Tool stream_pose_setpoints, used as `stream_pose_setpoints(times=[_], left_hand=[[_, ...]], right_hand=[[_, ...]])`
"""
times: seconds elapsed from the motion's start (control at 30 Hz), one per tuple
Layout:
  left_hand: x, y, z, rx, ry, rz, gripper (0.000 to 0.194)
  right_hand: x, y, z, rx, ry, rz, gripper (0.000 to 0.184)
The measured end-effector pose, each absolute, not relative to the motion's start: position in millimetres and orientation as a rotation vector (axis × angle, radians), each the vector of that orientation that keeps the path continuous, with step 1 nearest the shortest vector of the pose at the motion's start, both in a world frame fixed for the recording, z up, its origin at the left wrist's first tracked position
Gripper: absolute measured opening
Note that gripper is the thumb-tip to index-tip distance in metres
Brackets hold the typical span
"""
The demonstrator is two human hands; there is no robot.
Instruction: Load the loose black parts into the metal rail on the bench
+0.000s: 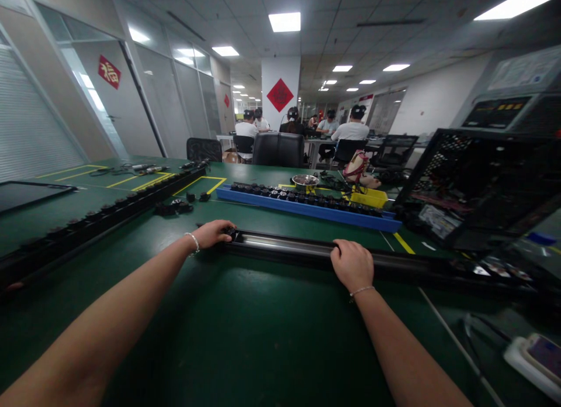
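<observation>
Your left hand (213,233) curls around the near end of the long black rail (284,248), fingers pinching a small dark part there. Your right hand (352,264) lies closed over the rail's middle, likely to steady it. The rail lies across the green counter (245,331) at twelve o'clock; the blue tray (307,207) sits beyond, toward one o'clock.

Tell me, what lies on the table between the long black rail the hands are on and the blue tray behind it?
In the head view, only bare green mat separates the black rail from the blue tray; a yellow line crosses it at the right.
</observation>
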State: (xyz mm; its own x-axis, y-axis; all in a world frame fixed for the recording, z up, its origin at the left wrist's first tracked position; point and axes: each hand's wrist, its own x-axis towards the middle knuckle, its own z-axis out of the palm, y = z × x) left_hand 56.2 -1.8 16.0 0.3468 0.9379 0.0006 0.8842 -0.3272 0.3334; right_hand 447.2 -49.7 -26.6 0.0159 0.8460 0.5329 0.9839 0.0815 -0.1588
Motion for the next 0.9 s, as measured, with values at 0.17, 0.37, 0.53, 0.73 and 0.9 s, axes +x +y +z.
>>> stream_pose_setpoints(times=[0.17,0.37,0.53,0.73,0.9], left_hand=[[37.2,-2.8,22.7,2.284,1.715,0.183,0.05],[19.1,-3.1,23.1,2.251,1.796,0.157,0.051],[-4.0,-0.6,18.1,2.285,1.791,0.199,0.048],[-30.3,1.7,12.0,2.162,1.86,0.225,0.048],[-36.6,2.7,12.1,2.065,1.918,0.191,0.049]], right_hand=[[447.6,-49.5,-27.3,-1.806,-1.861,-0.371,0.031],[446.9,-50.1,-27.7,-1.802,-1.865,-0.378,0.031],[446.3,-51.0,-26.0,-1.81,-1.86,-0.378,0.031],[447.0,-50.8,-25.4,-1.812,-1.867,-0.366,0.031],[446.4,-50.3,-26.1,-1.826,-1.861,-0.358,0.031]])
